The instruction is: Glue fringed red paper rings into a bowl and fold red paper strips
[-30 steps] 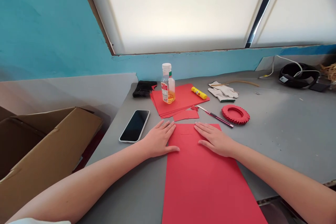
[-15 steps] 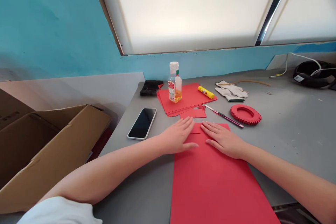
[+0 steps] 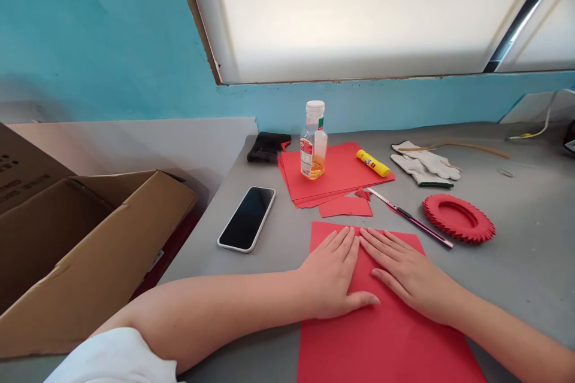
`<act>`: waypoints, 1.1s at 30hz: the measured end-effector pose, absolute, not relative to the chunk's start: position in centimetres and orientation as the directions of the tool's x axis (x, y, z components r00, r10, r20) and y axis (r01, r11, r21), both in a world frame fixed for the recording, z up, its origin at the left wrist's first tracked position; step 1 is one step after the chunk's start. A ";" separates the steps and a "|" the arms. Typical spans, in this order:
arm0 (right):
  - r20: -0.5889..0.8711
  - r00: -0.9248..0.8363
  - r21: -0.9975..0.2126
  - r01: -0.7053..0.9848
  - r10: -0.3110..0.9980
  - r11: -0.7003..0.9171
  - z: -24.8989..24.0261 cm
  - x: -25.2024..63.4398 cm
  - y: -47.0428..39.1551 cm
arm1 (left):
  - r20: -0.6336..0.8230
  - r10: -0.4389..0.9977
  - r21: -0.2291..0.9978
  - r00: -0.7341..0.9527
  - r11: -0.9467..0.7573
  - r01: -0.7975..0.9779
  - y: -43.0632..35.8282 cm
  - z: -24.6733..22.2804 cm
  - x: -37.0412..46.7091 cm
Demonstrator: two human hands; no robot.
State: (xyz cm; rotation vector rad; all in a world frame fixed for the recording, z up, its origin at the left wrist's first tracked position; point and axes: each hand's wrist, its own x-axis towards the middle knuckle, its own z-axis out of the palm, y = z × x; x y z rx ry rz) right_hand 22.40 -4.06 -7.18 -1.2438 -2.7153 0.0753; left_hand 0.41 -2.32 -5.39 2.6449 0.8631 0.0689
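Observation:
A large red paper sheet (image 3: 381, 347) lies on the grey table, running off the bottom of the view. My left hand (image 3: 335, 278) rests flat on its far left part, thumb spread to the side. Flat on the far right part lies my right hand (image 3: 411, 278), its fingertips almost meeting those of the left. Just beyond the sheet are a small red paper piece (image 3: 345, 206) and a craft knife (image 3: 420, 224). To the right sits a red pleated paper ring (image 3: 458, 218).
A bottle (image 3: 313, 143) stands on stacked red paper (image 3: 341, 155) beside a yellow glue stick (image 3: 372, 163). White gloves (image 3: 424, 164) lie at the back right. The phone (image 3: 247, 218) is to the left, and an open cardboard box (image 3: 103, 251) stands past the table's left edge.
Both hands have shifted over the sheet, and their fingertips have come closer together near its far edge. The left hand lies flatter. The camera view has turned slightly.

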 end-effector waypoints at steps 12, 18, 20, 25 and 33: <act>0.115 -0.644 -0.082 0.753 0.756 0.653 -6.7 22.2 -4.2 | -0.045 0.584 0.306 0.811 -0.764 0.567 -1.9 -5.6 0.1; 0.185 -0.594 -0.170 0.766 0.783 0.621 -6.3 21.9 -4.1 | -0.045 0.592 0.324 0.804 -0.753 0.573 -1.3 -5.4 -0.2; 0.220 -0.534 -0.225 0.786 0.816 0.575 -6.1 21.4 -3.6 | -0.041 0.594 0.315 0.803 -0.755 0.575 -1.1 -5.3 -0.2; 0.262 -0.441 -0.210 0.842 0.858 0.497 -5.7 19.0 -1.4 | -0.034 0.581 0.249 0.813 -0.783 0.570 -0.8 -5.0 -0.1; 0.197 -0.413 0.004 0.907 0.889 0.421 -5.4 18.0 -0.8 | 0.036 0.586 0.164 0.810 -0.803 0.573 -0.3 -4.9 0.2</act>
